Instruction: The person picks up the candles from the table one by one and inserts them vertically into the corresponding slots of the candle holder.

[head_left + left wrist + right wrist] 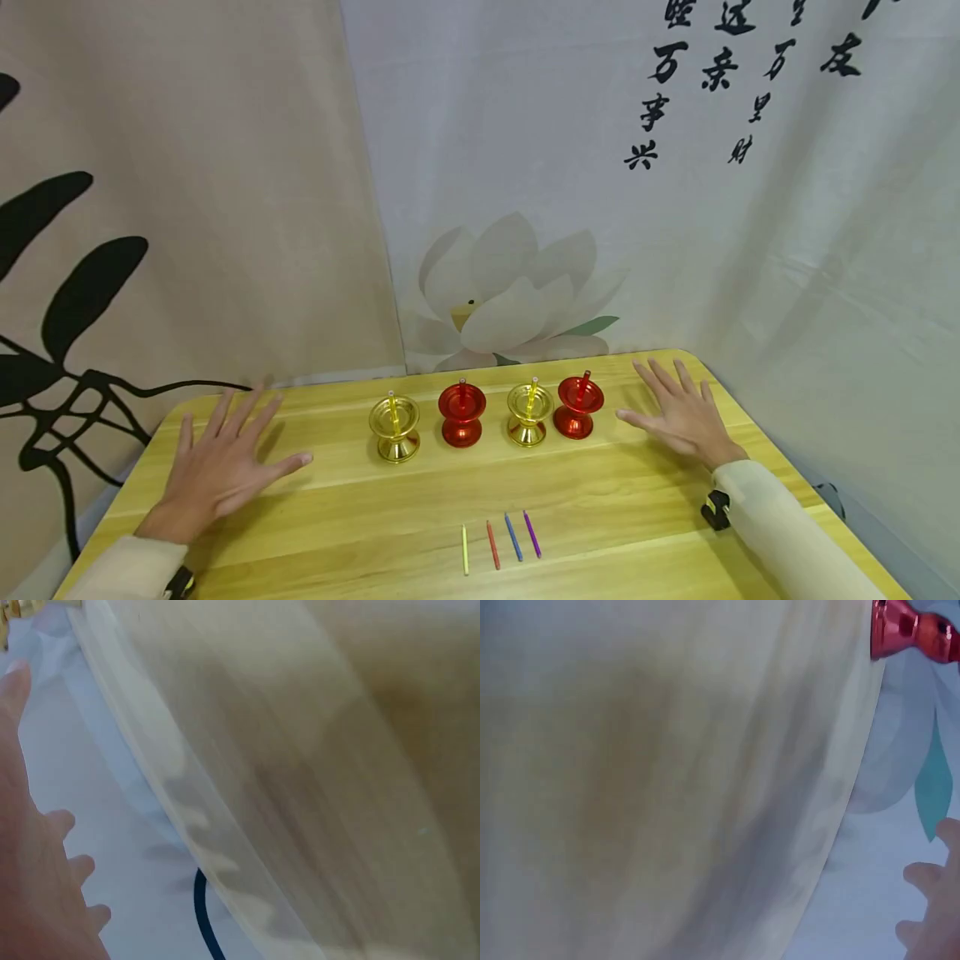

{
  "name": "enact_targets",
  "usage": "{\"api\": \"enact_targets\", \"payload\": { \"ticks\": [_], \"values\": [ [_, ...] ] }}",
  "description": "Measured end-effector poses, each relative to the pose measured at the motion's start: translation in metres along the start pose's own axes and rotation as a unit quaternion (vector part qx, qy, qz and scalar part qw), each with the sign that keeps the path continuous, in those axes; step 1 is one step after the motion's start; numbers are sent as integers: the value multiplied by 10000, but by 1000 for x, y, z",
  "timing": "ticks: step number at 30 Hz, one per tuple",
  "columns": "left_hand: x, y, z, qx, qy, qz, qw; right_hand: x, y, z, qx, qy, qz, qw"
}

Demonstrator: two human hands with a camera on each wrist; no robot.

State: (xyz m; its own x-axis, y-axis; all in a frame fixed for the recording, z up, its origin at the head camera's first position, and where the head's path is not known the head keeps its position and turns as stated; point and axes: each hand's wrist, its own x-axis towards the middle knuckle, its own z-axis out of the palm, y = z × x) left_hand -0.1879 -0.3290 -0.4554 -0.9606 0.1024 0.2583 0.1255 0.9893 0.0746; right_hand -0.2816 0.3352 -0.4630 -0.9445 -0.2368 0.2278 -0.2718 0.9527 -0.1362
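Note:
My left hand [222, 462] is spread over the left side of the table, fingers straight, holding nothing. Nearest to it stands a gold candle holder [397, 447]. On the right, my right hand [686, 417] has its fingers spread too, beside a red candle holder [574, 423]. Between these two stand another red holder [461, 432] and another gold holder [527, 433], all upright with a thin stick in each cup. Closer to me lie four thin candles side by side: yellow [465, 550], red [492, 546], blue [513, 537] and purple [532, 534].
The wooden table [360, 525] has rounded far corners. Behind it hangs a pale cloth [262, 208] printed with a lotus, dark leaves and characters. In the right wrist view, a red holder [898, 628] stands near the table's edge.

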Motion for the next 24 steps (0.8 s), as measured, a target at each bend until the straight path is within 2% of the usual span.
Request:
{"api": "enact_targets", "payload": {
  "ticks": [7,13,24],
  "values": [
    [-16,13,-3,33,52,107,9999,-20,-6,-4,133,0,-212,9997],
    [-29,29,-7,114,-191,91,9997,-37,-15,-6,57,61,-431,9990],
    [-42,58,-9,-216,-306,178,9991,-60,-44,-7,-4,370,-913,9951]
  ]
}}
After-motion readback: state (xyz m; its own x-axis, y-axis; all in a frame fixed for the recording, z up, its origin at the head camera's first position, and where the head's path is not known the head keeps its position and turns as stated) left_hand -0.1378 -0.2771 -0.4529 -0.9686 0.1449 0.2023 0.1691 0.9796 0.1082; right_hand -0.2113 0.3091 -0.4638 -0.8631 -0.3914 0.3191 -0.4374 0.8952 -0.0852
